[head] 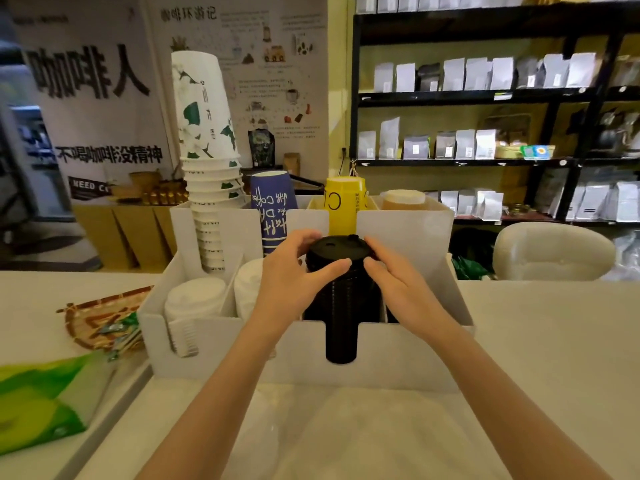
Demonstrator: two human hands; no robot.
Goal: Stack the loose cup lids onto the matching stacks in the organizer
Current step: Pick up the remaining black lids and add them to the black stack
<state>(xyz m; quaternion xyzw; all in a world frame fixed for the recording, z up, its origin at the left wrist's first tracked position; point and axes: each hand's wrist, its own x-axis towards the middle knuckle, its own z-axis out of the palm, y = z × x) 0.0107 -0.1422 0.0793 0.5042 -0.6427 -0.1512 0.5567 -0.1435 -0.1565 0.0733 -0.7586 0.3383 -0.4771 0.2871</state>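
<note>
A white organizer (408, 355) stands on the counter in front of me. Its middle front slot holds a tall stack of black lids (341, 337). A black lid (335, 244) sits on top of that stack, and both hands grip it. My left hand (294, 271) wraps its left side with the thumb across the front. My right hand (391, 275) holds its right side. White lids (194, 299) fill the far-left front slot, and more white lids (247, 289) sit in the slot beside it, partly hidden by my left wrist.
Behind the lids stand stacks of white-and-green cups (207, 161), blue cups (273, 209), yellow cups (341, 209) and tan lids (403, 199). A woven tray (97, 317) and a green packet (45, 400) lie at the left. A cream chair (550, 251) sits at the right.
</note>
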